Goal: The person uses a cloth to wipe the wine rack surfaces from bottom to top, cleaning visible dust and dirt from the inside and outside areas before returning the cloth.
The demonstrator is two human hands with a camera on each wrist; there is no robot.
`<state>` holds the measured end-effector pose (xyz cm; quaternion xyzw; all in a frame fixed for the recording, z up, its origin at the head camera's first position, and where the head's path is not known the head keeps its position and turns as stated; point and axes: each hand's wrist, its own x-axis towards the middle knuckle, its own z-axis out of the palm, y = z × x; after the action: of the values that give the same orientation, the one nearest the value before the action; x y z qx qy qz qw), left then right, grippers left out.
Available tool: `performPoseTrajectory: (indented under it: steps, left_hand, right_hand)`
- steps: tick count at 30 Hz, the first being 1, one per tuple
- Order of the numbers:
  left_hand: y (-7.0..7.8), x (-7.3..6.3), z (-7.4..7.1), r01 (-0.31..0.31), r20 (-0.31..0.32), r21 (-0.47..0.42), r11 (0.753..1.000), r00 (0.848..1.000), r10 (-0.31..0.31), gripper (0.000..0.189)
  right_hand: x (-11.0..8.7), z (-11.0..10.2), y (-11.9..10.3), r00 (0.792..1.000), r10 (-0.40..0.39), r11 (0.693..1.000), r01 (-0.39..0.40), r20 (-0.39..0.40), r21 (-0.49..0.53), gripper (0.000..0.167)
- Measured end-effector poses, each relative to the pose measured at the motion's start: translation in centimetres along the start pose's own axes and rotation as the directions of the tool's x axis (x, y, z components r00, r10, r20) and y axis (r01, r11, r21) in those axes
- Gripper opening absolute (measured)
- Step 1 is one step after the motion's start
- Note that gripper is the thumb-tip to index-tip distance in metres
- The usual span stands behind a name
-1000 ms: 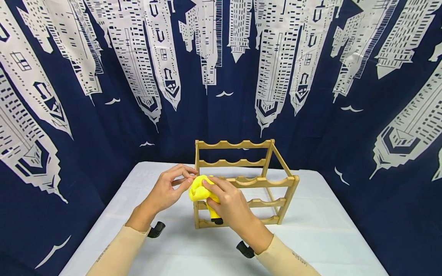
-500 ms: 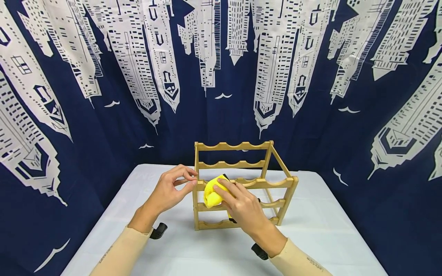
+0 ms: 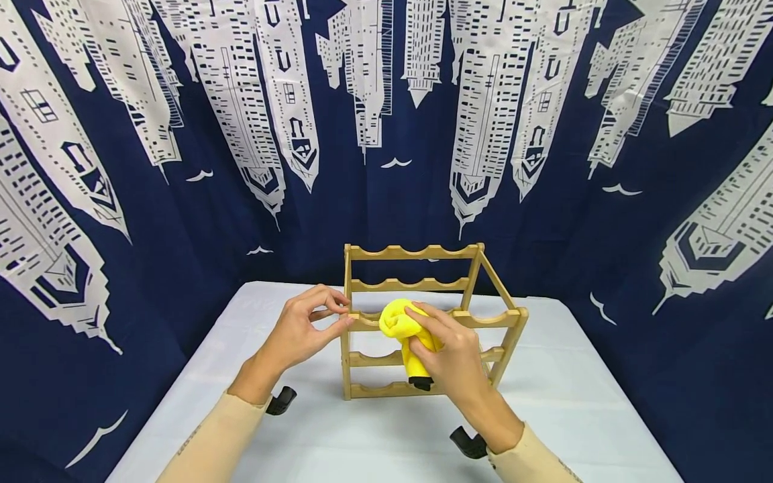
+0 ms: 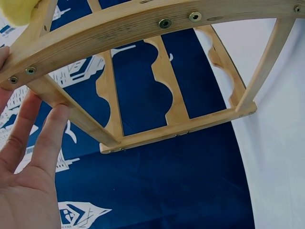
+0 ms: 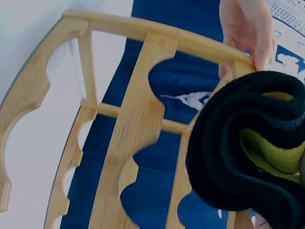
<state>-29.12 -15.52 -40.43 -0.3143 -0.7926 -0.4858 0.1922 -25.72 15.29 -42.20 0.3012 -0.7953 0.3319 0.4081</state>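
A wooden wine rack [image 3: 490, 320] with scalloped rails stands on the white-covered table. My left hand [image 3: 302, 329] holds it by the front left upper corner; in the left wrist view, fingers [image 4: 50, 138] touch a side bar while part of the thumb shows at the frame edge. A bunched yellow cloth [image 3: 415, 339] is pinched in my right hand [image 3: 455, 352], in front of the rack's upper front rail. The right wrist view shows the cloth's folded black end [image 5: 209, 157] up close, hiding part of the rack. Whether the cloth touches the rail is unclear.
The table [image 3: 356, 443] is covered in white cloth. Behind it hangs a navy curtain [image 3: 417, 208] printed with upside-down white buildings. Black camera mounts [image 3: 468, 443] are worn beneath both wrists.
My right hand has moved rightward along the front of the rack with the yellow cloth, away from the left corner. The left hand stays at that corner.
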Motion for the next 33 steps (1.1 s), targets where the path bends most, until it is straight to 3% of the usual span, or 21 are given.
performPoseTrajectory:
  steps: [4,8,12,16,20,24,28,33]
  left_hand:
    - [0.1,0.2,0.0,-0.002,0.0,-0.013,1.0,1.0,0.002,0.024]
    - [0.1,0.4,0.0,-0.016,-0.004,-0.017,1.0,1.0,0.016,0.023]
    - [0.1,0.5,0.0,-0.022,-0.009,-0.016,1.0,1.0,0.022,0.022]
    - [0.0,0.3,0.1,-0.017,-0.014,-0.014,1.0,1.0,0.017,0.023]
    - [0.0,0.1,0.1,-0.023,-0.017,-0.014,1.0,1.0,0.022,0.023]
    - [0.2,0.2,-0.1,-0.016,-0.008,-0.021,1.0,1.0,0.016,0.024]
    - [0.2,0.1,-0.2,-0.004,-0.009,-0.004,1.0,1.0,0.004,0.026]
    - [0.3,-0.2,0.1,-0.007,0.009,0.042,0.999,1.0,0.007,0.022]
  right_hand:
    - [-0.4,-1.0,0.6,0.999,0.05,0.998,-0.05,-0.003,-0.028,0.05]
    - [-0.8,-1.8,1.2,0.999,0.046,0.995,-0.046,0.007,-0.089,0.052]
    - [-1.3,-2.7,2.2,0.998,-0.055,0.985,0.06,0.034,-0.163,0.062]
    - [-1.7,-3.9,3.2,0.98,-0.187,0.953,0.198,0.071,-0.23,0.073]
    - [-1.9,-4.8,3.8,0.97,-0.231,0.937,0.241,0.069,-0.251,0.077]
    - [-1.8,-5.1,4.0,0.984,-0.175,0.964,0.175,0.019,-0.199,0.075]
    - [-1.8,-5.3,4.2,0.999,-0.008,0.996,0.005,-0.031,-0.087,0.064]
    - [-2.5,-6.4,4.7,0.978,0.169,0.983,-0.176,-0.122,-0.052,0.053]
